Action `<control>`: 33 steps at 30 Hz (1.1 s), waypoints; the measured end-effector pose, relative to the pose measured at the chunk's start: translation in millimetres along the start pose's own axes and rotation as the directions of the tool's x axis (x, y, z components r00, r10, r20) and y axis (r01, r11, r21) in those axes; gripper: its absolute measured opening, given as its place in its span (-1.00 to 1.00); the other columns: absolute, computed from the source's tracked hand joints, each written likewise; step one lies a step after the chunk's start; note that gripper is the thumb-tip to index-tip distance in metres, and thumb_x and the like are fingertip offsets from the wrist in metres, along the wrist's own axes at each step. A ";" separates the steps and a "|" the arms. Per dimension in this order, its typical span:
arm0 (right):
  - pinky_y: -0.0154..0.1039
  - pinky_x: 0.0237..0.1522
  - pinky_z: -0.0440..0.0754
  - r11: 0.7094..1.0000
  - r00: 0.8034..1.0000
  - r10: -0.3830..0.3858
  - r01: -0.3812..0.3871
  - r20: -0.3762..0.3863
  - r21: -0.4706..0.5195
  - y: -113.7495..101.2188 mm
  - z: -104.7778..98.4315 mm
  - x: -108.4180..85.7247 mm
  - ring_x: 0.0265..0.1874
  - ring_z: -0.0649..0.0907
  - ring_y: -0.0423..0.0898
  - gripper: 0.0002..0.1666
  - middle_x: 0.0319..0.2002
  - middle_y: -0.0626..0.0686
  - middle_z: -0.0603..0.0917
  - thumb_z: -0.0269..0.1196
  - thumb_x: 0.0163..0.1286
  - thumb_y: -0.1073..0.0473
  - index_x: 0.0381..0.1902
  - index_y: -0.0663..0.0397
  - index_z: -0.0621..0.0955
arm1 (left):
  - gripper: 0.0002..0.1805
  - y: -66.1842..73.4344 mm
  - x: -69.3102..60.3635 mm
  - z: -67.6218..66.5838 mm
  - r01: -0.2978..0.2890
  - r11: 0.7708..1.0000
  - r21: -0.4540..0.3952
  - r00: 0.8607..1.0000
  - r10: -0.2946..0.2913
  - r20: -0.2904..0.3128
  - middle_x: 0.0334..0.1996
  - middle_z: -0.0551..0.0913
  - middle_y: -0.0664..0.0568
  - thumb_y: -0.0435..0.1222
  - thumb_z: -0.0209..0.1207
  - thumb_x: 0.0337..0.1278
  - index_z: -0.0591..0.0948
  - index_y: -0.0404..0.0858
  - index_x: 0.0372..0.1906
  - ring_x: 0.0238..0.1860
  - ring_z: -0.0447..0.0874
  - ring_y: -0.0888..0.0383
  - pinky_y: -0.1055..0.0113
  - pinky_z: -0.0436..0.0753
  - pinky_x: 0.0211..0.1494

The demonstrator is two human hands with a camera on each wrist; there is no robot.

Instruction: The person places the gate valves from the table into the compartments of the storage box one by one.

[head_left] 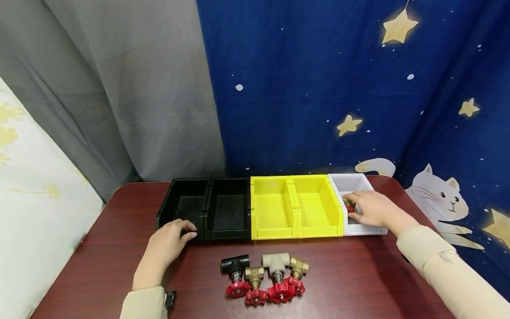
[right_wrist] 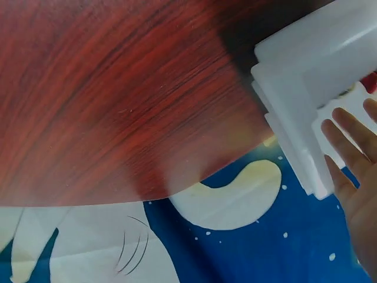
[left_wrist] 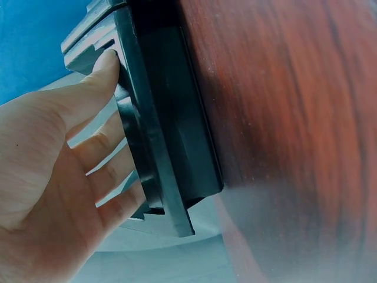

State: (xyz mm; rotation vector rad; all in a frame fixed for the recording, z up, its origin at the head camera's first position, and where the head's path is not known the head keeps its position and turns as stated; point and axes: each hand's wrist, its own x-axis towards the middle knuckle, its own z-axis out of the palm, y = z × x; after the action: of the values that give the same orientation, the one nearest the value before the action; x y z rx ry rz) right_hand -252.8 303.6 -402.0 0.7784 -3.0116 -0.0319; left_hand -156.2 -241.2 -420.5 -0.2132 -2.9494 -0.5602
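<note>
Right grip [head_left: 370,208] pinches brass valve with red handwheel [head_left: 349,205] inside white bin [head_left: 364,229]. Left grip [head_left: 169,241] looks released, fingers relaxed, resting at rim of black bin [head_left: 189,206], well left of white bin. Best practice: bring valve down onto white bin's floor before loosening fingers; keep knuckles off its walls. Four other valves [head_left: 276,261] lie on tabletop [head_left: 338,283], left of and nearer than white bin. No brands, labels or writing readable.

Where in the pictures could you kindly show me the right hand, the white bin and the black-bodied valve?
Right hand [head_left: 371,208], head view: back of the hand.
White bin [head_left: 367,230], head view: front wall.
Black-bodied valve [head_left: 236,266], head view: black body.
</note>
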 end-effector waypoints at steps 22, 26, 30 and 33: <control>0.21 0.08 0.54 0.998 0.966 -0.058 0.062 -0.253 0.006 -37.1 -17.2 -53.6 -0.02 0.63 0.17 -0.57 -0.03 0.18 0.69 0.41 0.24 0.19 0.06 0.17 0.66 | -0.89 -2.7 -0.6 2.7 -0.013 1.000 -0.007 1.000 0.013 -0.015 -0.21 0.67 0.01 -0.24 0.35 0.19 0.72 -0.08 -0.19 -0.14 0.66 -0.10 -0.13 0.61 -0.07; 0.18 0.08 0.55 0.996 0.955 -0.083 0.089 -0.285 0.009 -47.1 -16.9 -56.2 -0.01 0.64 0.13 -0.59 -0.04 0.13 0.69 0.42 0.21 0.21 0.04 0.13 0.67 | -0.89 -2.8 -0.7 2.8 -0.009 1.000 -0.009 1.000 0.009 -0.011 -0.18 0.67 0.00 -0.24 0.35 0.20 0.72 -0.07 -0.18 -0.12 0.66 -0.11 -0.14 0.61 -0.06; 0.14 0.04 0.58 0.990 0.929 -0.127 0.141 -0.346 0.015 -57.3 -14.6 -57.7 -0.06 0.65 0.10 -0.62 -0.07 0.08 0.70 0.43 0.19 0.21 -0.01 0.11 0.67 | -0.89 -2.3 -0.8 2.1 -0.004 1.000 -0.014 1.000 0.004 -0.011 -0.19 0.67 0.01 -0.24 0.35 0.19 0.72 -0.07 -0.18 -0.13 0.66 -0.10 -0.13 0.61 -0.06; 0.11 0.02 0.59 0.986 0.914 -0.142 0.164 -0.379 0.025 -66.1 -12.9 -59.4 -0.07 0.66 0.08 -0.64 -0.09 0.05 0.70 0.42 0.20 0.20 -0.03 0.11 0.68 | -0.89 -1.9 -0.5 1.1 -0.004 1.000 -0.015 1.000 0.004 -0.008 -0.14 0.68 -0.04 -0.24 0.35 0.20 0.72 -0.07 -0.18 -0.07 0.65 -0.14 -0.16 0.59 -0.03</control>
State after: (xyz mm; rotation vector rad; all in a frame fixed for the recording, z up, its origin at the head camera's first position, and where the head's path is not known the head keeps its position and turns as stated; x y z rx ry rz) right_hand -168.4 274.4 -392.5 0.9060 -2.5940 0.1794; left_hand -156.1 -242.6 -422.2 -0.2175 -2.9372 -0.5819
